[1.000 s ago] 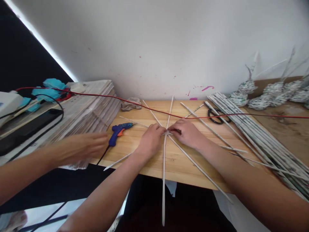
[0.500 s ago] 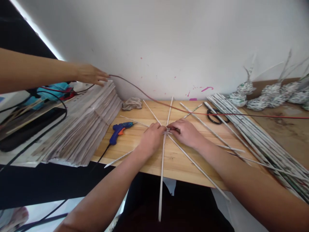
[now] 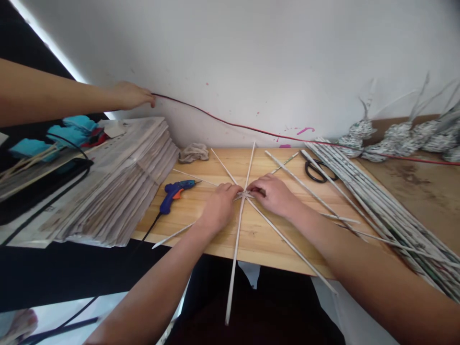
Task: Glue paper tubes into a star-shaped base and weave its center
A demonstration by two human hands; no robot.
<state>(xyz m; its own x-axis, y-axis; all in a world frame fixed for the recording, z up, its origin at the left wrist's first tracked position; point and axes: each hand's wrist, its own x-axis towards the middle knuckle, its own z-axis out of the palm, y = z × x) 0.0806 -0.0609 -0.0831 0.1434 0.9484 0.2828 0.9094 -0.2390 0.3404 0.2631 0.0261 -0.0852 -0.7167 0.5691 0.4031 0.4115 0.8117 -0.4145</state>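
Note:
Several thin rolled-paper sticks (image 3: pixel 235 249) cross at one centre on the wooden table (image 3: pixel 223 244) and spread out like spokes. One of them sticks out past the table's front edge. My left hand (image 3: pixel 220 206) is closed at the left of the crossing, thumb and fingertips pinching the sticks there. From the right, my right hand (image 3: pixel 271 194) pinches the same crossing with bent fingers. The exact grip is partly hidden by the fingers. A blue glue gun (image 3: pixel 174 194) with an orange trigger lies to the left of my left hand.
A co-worker's hand (image 3: pixel 132 96) holds a red and black cable (image 3: pixel 219 119) along the wall. Stacked newspaper (image 3: pixel 143 167) stands at left, near a dark phone-like object (image 3: pixel 53 184). Scissors (image 3: pixel 318 171), a bundle of paper sticks (image 3: pixel 377 206) and woven paper pieces (image 3: pixel 391 139) are at right.
The co-worker's hand rose from beside the glue gun to the wall, lifting the cable up and back. The front spoke's near end swung left. My hands stay at the crossing.

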